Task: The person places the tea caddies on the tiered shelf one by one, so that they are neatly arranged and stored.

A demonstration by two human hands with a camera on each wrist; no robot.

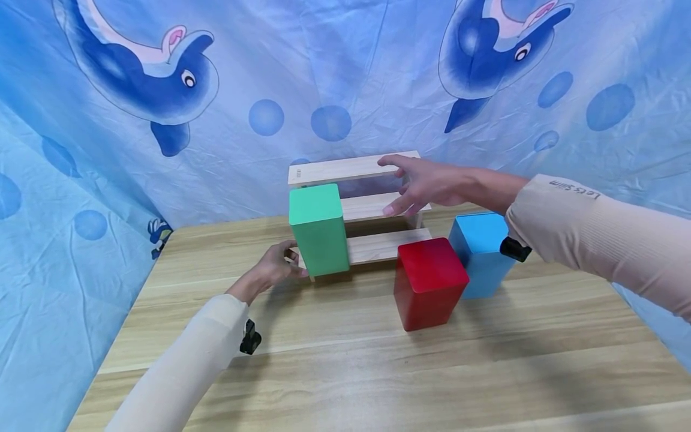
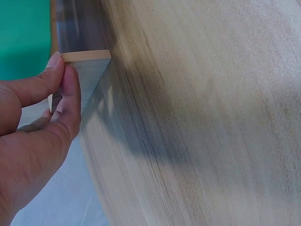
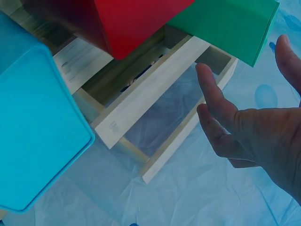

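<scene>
A small wooden rack (image 1: pixel 372 246) with three stepped slats stands at the back of the table. My left hand (image 1: pixel 278 265) is at its lower left corner, and in the left wrist view the thumb and forefinger pinch the wooden end (image 2: pixel 87 56) of the rack. Beside that hand, a tall green box (image 1: pixel 324 240) stands upright at the left end of the rack, covering part of the slats. Over the rack's right end hovers my right hand (image 1: pixel 426 183), thumb and fingers spread with nothing between them; the right wrist view shows its fingertips (image 3: pixel 204 70) apart from the slats.
A red box (image 1: pixel 429 285) stands in front of the rack's right end. Just behind and right of it is a blue box (image 1: pixel 480 255). A blue cloth (image 1: pixel 227 174) printed with dolphins hangs behind the wood-grain table (image 1: pixel 345 372) and along its sides.
</scene>
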